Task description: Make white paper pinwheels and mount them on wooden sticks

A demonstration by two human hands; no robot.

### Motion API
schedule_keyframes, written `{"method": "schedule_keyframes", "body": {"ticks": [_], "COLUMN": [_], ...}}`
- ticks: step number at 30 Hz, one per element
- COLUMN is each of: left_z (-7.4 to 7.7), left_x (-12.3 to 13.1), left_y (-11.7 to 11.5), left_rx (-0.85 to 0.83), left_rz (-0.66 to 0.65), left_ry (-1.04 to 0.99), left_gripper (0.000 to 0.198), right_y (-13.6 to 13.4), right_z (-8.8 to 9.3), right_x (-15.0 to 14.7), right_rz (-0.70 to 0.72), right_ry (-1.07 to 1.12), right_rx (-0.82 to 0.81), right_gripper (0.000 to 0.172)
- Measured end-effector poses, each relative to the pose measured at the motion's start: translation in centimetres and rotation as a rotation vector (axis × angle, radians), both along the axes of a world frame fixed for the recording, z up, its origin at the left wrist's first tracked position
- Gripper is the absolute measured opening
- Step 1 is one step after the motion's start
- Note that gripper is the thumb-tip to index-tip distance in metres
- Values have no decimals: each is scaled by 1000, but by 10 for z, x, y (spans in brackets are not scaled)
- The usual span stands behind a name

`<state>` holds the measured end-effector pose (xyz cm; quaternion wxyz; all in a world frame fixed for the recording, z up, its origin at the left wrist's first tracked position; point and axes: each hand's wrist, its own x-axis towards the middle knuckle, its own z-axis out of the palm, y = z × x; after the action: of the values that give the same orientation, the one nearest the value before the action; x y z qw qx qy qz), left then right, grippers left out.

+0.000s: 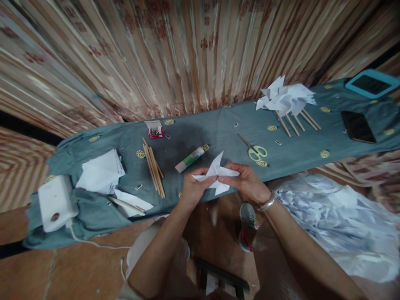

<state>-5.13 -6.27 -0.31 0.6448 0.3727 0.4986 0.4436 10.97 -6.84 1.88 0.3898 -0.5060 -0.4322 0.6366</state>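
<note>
1. My left grip (193,189) and my right grip (246,183) are both clenched on one folded white paper piece (218,171), one at each end. I hold it in the air just to the near right of the glue stick (189,160), over the front edge of the table (218,129).
2. The one glue stick lies flat on the table's grey-blue cloth, with its white cap end toward me.
3. Just left of the glue stick lies one bundle of wooden sticks (153,168). They are packed too closely for me to count.
4. Behind and left of the glue stick sits one small open box (155,130).
5. Further left of the glue stick is one stack of white paper (101,173), and beyond that one white device (56,202) at the table's end.
6. Right of the glue stick lies one pair of scissors (256,152) with pale green handles.
7. Well to the right of the glue stick and further back is one heap of paper pinwheels (284,98). I count at least four stick handles under it.
8. Farthest right of the glue stick are two dark screens: one phone (358,127) and one tablet (371,84) in a blue case.
</note>
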Motion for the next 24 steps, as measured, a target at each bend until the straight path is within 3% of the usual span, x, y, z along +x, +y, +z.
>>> {"method": "schedule_keyframes", "body": {"ticks": [8,18,24], "left_z": [2,-7,1], "left_x": [2,-3,-12], "left_y": [-2,-5,-4], "left_rx": [12,43,82], "left_rz": [-35,-31,-31], "left_ry": [-33,-32,-38], "left_gripper": [34,35,40], "right_y": [0,0,2], "right_z": [2,-7,-5], "right_x": [3,1,-2], "right_rz": [55,87,71], "right_ry": [-38,-57,-33], "right_rx": [-24,-30,-53], "right_gripper": [34,39,36]}}
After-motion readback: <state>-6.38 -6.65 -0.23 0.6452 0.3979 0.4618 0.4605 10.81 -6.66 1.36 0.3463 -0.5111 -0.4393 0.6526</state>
